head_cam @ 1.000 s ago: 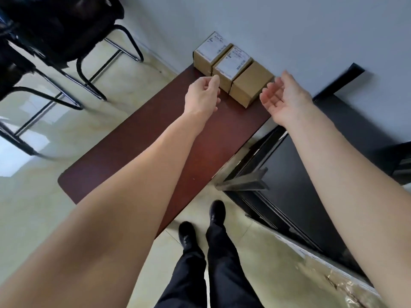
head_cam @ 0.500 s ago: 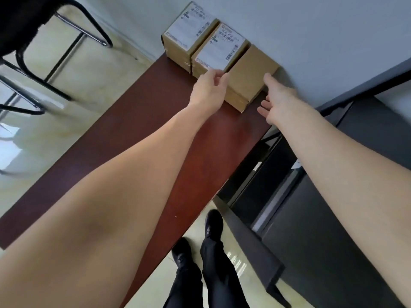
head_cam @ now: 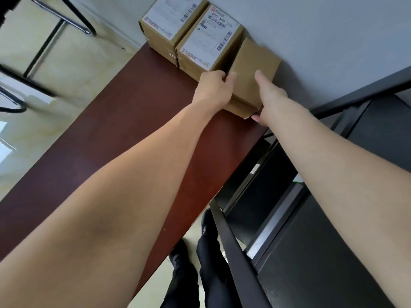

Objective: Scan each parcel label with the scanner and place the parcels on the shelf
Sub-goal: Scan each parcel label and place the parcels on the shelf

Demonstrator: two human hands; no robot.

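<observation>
Three cardboard parcels stand in a row against the wall at the far end of the dark red table (head_cam: pixel 138 121). The left parcel (head_cam: pixel 169 23) and the middle parcel (head_cam: pixel 206 43) show white labels with barcodes on top. The right parcel (head_cam: pixel 253 63) shows plain cardboard with no label visible. My left hand (head_cam: pixel 213 90) grips its left side, fingers in the gap beside the middle parcel. My right hand (head_cam: pixel 270 96) holds its right side, thumb on top and fingers by its lower corner. No scanner is in view.
A black metal shelf unit (head_cam: pixel 311 218) stands right of the table, its frame close to my right forearm. Black chair legs (head_cam: pixel 51 30) stand on the pale floor at the left. My legs and shoes (head_cam: pixel 206 252) are below, between table and shelf.
Both hands reached forward and closed in on the unlabelled right parcel; before they hovered apart from it. The view has moved closer to the parcels.
</observation>
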